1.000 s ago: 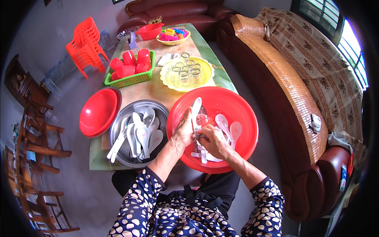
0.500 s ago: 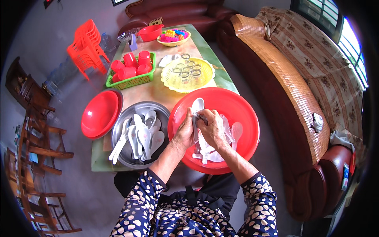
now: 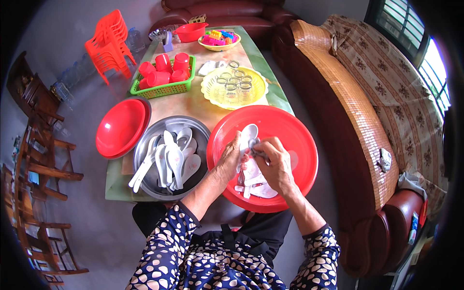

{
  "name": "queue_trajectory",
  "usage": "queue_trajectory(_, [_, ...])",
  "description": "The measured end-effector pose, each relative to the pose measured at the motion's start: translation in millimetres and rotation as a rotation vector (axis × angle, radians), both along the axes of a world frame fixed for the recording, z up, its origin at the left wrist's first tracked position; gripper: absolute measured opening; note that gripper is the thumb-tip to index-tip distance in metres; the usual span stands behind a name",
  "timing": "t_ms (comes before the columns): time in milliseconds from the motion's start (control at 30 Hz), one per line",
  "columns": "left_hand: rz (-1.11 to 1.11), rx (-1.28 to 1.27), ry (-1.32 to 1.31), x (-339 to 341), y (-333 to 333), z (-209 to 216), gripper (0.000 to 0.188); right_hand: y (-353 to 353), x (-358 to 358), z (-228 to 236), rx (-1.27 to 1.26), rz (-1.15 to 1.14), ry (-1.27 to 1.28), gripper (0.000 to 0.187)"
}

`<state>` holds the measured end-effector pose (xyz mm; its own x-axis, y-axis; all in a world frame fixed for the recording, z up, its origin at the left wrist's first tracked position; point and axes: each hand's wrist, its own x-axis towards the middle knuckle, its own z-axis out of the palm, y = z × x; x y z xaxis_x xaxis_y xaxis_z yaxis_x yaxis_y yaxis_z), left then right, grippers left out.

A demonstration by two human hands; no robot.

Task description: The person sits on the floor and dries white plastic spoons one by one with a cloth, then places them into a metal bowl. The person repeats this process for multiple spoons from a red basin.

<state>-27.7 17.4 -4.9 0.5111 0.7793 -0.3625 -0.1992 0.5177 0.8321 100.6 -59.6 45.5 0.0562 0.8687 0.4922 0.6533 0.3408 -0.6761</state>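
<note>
A white spoon [image 3: 249,131] stands bowl up over the large red basin [image 3: 290,118], its handle in the closed fingers of my left hand [image 3: 229,158]. Beside it, my right hand [image 3: 276,166] pinches a small greyish scrap [image 3: 256,145] against the spoon; whether this is a pad or cloth I cannot make out. Several more white spoons [image 3: 263,191] lie in the red basin below my hands, partly hidden by them. To the left, a grey metal basin [image 3: 145,137] holds a pile of white spoons [image 3: 175,162], some handles resting over its rim.
Red bowls [image 3: 121,126] rest at the table's left edge. Farther back are a green basket [image 3: 166,90] of red cups, a yellow tray [image 3: 212,99] with glasses, and a bowl [image 3: 220,47] of colourful blocks. A long sofa [image 3: 333,106] runs along the right.
The spoon and both my hands have shifted slightly right. My right hand has opened a small gap from my left, so the greyish scrap shows more. The whole view has tilted a little.
</note>
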Motion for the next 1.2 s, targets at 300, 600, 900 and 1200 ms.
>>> queue_trajectory(300, [-0.079,-0.033,0.055,3,-14,22,0.054,36,0,-2,0.265,-0.114,-0.203,0.033])
queue_trajectory(600, [-0.012,0.098,-0.023,2,-13,14,0.032,28,27,-15,-0.29,-0.164,0.753,0.028])
queue_trajectory(900, [0.026,0.183,-0.28,10,-4,-6,0.041,36,1,-24,-0.595,0.124,0.874,0.03])
queue_trajectory(1200, [0.03,0.073,-0.119,6,-5,-3,0.044,33,3,-32,-0.607,0.223,0.669,0.025])
